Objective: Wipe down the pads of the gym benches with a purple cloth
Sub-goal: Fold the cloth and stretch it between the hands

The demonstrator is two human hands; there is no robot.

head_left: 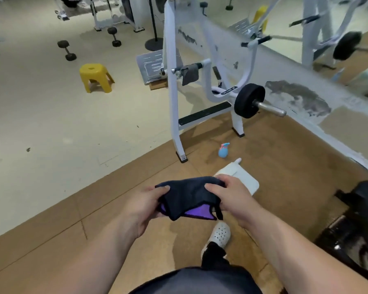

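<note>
Both my hands hold a cloth [187, 196] in front of me at waist height. It looks dark navy on top, with a bright purple side showing at its lower edge. My left hand [146, 203] grips its left end and my right hand [229, 195] grips its right end. A black padded bench part [361, 211] sits at the right edge of the view, partly cut off.
A white weight machine [172, 85] with a black plate [249, 100] stands ahead. A blue spray bottle [223, 150] and a white jug [240, 175] sit on the brown floor. A yellow stool [96, 77] and dumbbells [67, 50] lie further off. A mirror [306, 28] lines the right wall.
</note>
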